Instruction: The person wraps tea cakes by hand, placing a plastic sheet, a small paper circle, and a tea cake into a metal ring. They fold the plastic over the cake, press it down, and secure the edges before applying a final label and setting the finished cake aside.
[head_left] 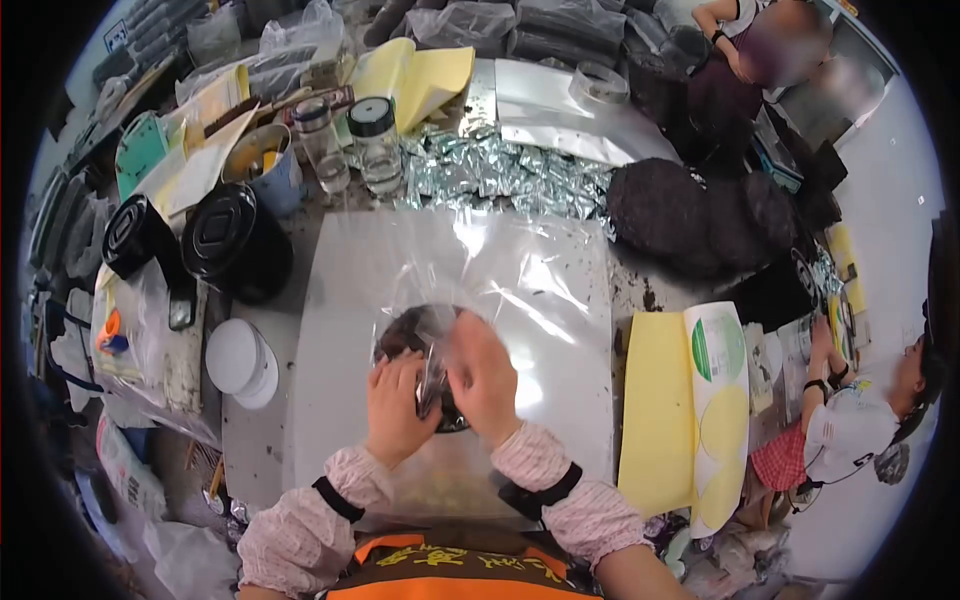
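Observation:
A dark round cake-like disc (412, 328) lies on the pale board in front of me, with a clear plastic bag (430, 378) bunched over it. My left hand (398, 408) presses on its near left side, the fingers bent over the plastic. Bent in from the right, my right hand (485, 378) is closed on the gathered plastic; its fingers are slightly blurred. The rest of the clear sheet spreads away from me, shiny with reflections. Both hands hide much of the disc's near half.
Around the board (330, 300) stand a white round tub (240, 360), black canisters (235, 240) and glass jars (375, 145). Silver foil packets (490, 170) lie behind, a dark heap (690, 215) at back right. Yellow sheets (655, 410) and green-printed labels (718, 350) lie right. Two people work nearby.

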